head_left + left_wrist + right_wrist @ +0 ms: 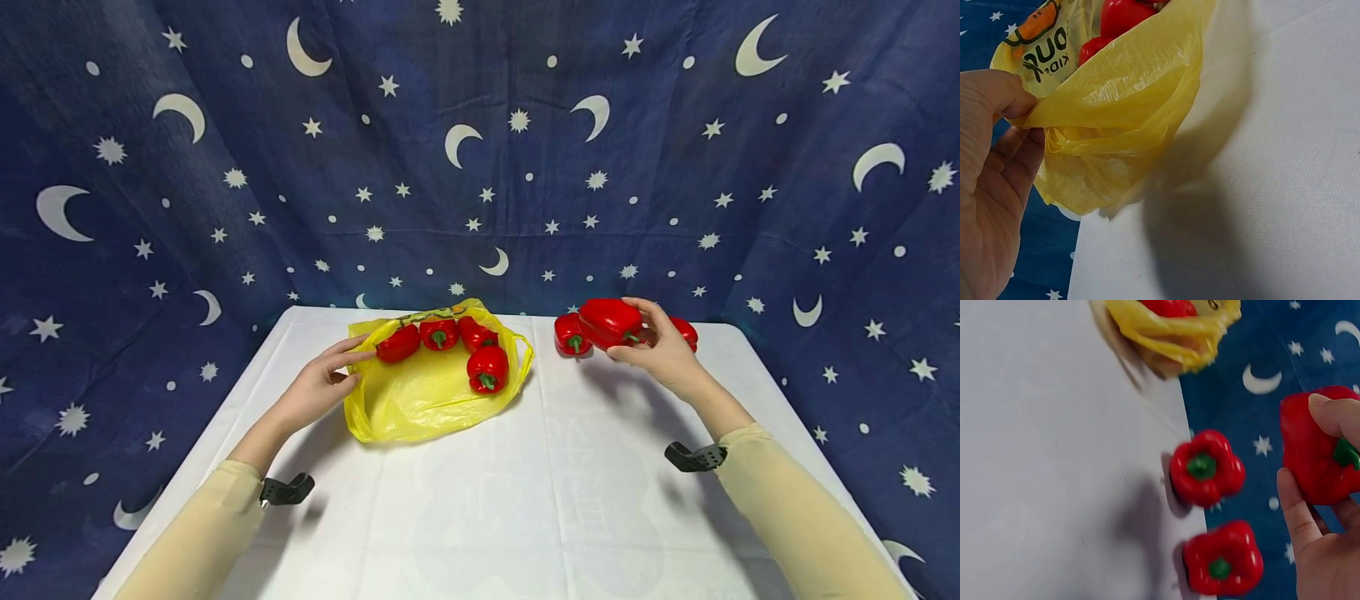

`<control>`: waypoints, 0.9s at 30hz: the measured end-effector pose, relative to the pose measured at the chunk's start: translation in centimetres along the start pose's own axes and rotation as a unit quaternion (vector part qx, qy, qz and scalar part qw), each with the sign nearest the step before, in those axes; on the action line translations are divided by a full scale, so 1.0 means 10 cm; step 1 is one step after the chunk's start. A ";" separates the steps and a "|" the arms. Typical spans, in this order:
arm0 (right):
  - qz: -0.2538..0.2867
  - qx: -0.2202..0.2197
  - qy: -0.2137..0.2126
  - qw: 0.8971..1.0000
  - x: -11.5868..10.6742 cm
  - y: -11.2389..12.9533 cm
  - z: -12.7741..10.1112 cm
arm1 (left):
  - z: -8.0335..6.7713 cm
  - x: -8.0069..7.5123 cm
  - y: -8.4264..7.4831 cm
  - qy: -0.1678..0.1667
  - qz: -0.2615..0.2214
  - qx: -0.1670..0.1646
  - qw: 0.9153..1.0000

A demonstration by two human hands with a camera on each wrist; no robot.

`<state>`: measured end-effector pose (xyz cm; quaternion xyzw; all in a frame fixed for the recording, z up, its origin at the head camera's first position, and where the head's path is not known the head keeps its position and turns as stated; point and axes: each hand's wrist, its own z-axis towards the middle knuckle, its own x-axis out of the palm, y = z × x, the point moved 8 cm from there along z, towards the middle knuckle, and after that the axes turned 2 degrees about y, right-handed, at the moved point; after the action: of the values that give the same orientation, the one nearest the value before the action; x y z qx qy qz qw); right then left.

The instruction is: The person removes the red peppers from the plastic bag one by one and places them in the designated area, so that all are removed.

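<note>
A yellow plastic bag (420,400) lies on the table with its mouth spread wide. Inside it are several red bell peppers, among them one at the right (487,370) with its green stem facing me. My left hand (318,387) pinches the bag's left rim between thumb and fingers, as the left wrist view shows. Above the table at the back right, my right hand (660,346) grips a red bell pepper (609,323) held on its side. Two more peppers stand near it: one to the left (572,336) and one (684,332) partly hidden behind the hand.
A white cloth covers the table (480,517). Behind it hangs a dark blue curtain (420,125) with moons and stars. In the right wrist view, the two standing peppers (1207,467) are close to the table's far edge.
</note>
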<state>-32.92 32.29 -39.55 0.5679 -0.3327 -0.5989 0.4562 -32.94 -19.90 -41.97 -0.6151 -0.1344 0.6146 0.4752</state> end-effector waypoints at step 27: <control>-0.046 0.104 -0.157 0.981 -1.42 -0.79 -0.35 | 0.01 0.02 0.04 0.013 0.001 -0.005 1.000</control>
<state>-31.64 48.72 -41.93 0.5259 -0.4337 -0.6633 0.3089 -33.19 -19.90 -42.35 -0.6256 -0.1311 0.6062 0.4732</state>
